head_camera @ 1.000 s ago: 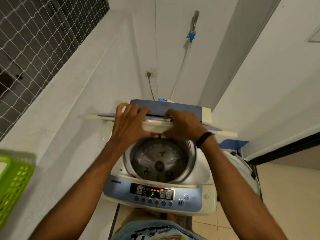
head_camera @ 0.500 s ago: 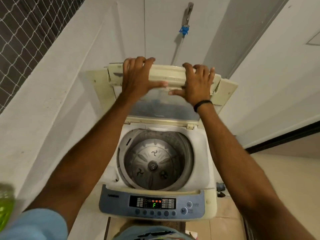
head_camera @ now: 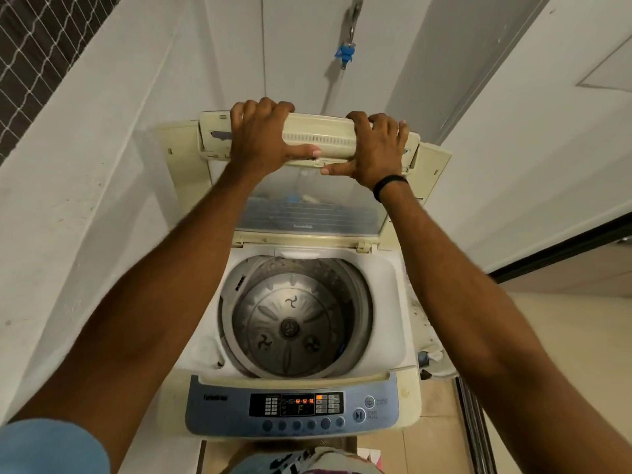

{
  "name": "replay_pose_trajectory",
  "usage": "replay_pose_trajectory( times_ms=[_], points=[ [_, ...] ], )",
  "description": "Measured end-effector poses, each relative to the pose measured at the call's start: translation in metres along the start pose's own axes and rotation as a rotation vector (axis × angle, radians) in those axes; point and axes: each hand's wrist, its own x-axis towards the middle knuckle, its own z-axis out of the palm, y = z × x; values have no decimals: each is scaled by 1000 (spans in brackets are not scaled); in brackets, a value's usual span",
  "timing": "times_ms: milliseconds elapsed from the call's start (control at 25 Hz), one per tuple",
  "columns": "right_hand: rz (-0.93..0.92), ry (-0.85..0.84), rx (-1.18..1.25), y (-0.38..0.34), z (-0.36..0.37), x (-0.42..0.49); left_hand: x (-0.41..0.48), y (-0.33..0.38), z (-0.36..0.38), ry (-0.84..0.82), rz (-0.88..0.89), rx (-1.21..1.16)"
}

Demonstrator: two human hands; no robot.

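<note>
A cream top-loading washing machine (head_camera: pixel 403 302) stands below me with its folding lid (head_camera: pixel 318 138) raised upright against the back. My left hand (head_camera: pixel 263 135) grips the lid's top edge on the left, fingers curled over it and thumb underneath. My right hand (head_camera: pixel 376 148), with a black band at the wrist, grips the same edge on the right. The steel drum (head_camera: pixel 294 319) is open to view and holds nothing. The blue control panel (head_camera: pixel 294 408) at the front shows lit orange lights and an "F".
A white wall runs close along the left, with a netted opening (head_camera: pixel 41 56) above. A tap with a blue fitting (head_camera: pixel 347 53) hangs on the back wall. Beige tiled floor (head_camera: pixel 547 371) and a dark door track lie to the right.
The lid was folded low over the drum a second ago. Both hands have swung it up and back to upright, exposing the drum.
</note>
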Motion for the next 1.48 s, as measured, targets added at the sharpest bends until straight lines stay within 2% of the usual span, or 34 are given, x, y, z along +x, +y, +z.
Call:
replay_pose_trajectory(
  times_ms=[600, 960, 1080, 1200, 1280, 1400, 1480],
  points=[
    [13, 18, -71, -14, -20, -50, -50, 15, -22, 38, 38, 55],
    [46, 71, 8, -19, -33, -71, -67, 38, -41, 74, 38, 59],
    [70, 194, 120, -17, -33, -90, -87, 53, -38, 127, -2, -56],
    [171, 401, 368, -14, -17, -131, -136, 75, -9, 265, -84, -320],
    [270, 437, 485, -7, 4, -172, -182, 94, 24, 192, -191, -497],
    [471, 360, 613, 18, 36, -246, -250, 131, 73, -112, -413, -791],
    [640, 303, 656, 44, 49, -295, -285, 157, 92, -305, -505, -861]
  ],
)
